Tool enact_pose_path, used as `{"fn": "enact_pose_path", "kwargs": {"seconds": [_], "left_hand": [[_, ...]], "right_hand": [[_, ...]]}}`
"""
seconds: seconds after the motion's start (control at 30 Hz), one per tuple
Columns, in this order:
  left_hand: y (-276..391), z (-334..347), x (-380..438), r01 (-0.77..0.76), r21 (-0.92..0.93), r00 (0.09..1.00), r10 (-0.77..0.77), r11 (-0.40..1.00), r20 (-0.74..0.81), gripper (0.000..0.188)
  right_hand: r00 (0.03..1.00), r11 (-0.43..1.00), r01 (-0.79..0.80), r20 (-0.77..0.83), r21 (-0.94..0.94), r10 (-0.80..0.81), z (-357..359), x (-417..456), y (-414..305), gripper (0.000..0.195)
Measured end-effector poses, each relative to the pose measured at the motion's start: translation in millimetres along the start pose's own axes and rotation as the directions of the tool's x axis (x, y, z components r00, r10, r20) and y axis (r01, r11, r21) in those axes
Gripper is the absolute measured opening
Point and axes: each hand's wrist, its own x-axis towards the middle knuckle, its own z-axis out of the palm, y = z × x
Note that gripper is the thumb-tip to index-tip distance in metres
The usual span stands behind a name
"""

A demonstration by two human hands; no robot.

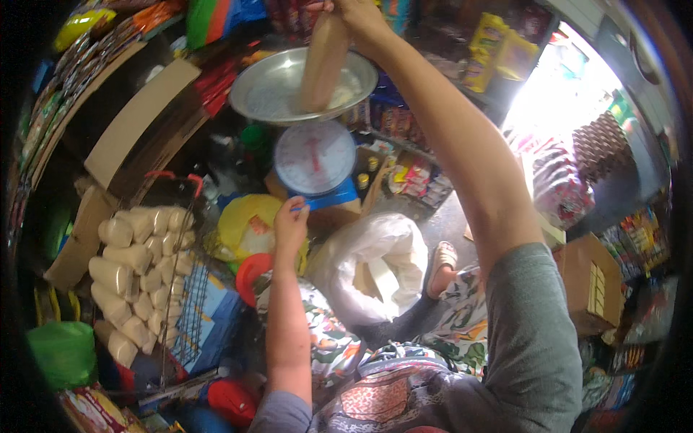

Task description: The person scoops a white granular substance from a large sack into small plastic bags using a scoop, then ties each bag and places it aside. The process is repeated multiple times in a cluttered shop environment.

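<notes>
At the top edge of the view, my right hand (360,13) grips the upper end of a long plastic bag (325,67) filled with something light brown, perhaps sugar. The bag hangs upright and slightly blurred over a round metal pan (260,100); whether its bottom touches the pan is unclear. Under the pan is the white dial (315,157) of a weighing scale with a blue base (338,196). My left hand (289,219) is just in front of that base, fingers pinched on a thin blue strip (300,208), possibly a rubber band.
A white sack (335,276) stands open between my legs, with a pale scoop-like piece (383,281) inside. To the left, several filled bags (132,260) are piled in a wire rack. A yellow plastic bag (243,216) lies beside my left hand. Packed goods and a cardboard box (584,287) line the right.
</notes>
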Motion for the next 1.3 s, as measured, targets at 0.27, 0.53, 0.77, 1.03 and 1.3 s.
{"fn": "enact_pose_path", "kwargs": {"seconds": [0.27, 0.53, 0.77, 1.03, 1.3], "left_hand": [[33.3, 85.7, -88.8, 0.496, -0.815, 0.737, -0.351, -0.301, 0.578, 0.076], [-3.6, 149.7, -135.2, 0.7, -0.706, 0.712, 0.022, -0.107, 0.702, 0.099], [45.8, 156.6, -137.1, 0.632, -0.723, 0.761, -0.049, 0.279, 0.647, 0.094], [33.9, 123.3, -142.8, 0.71, -0.693, 0.684, -0.107, -0.13, 0.721, 0.089], [87.6, 54.2, -145.8, 0.162, -0.48, 0.931, 0.028, 0.862, 0.364, 0.087]], "right_hand": [[0.853, 0.728, 0.348, -0.122, -0.59, -0.507, -106.6, -121.1, -155.3, 0.026], [0.864, 0.857, -0.417, -0.159, 0.305, 0.477, -82.7, -338.1, -92.6, 0.048], [0.958, 0.914, -0.273, -0.169, -0.301, 0.231, -64.4, -353.2, -89.1, 0.048], [0.964, 0.944, -0.223, -0.09, 0.244, 0.252, -69.1, -321.7, -166.7, 0.042], [0.968, 0.917, -0.248, 0.034, 0.314, 0.25, -17.5, -319.0, -141.0, 0.045]]}}
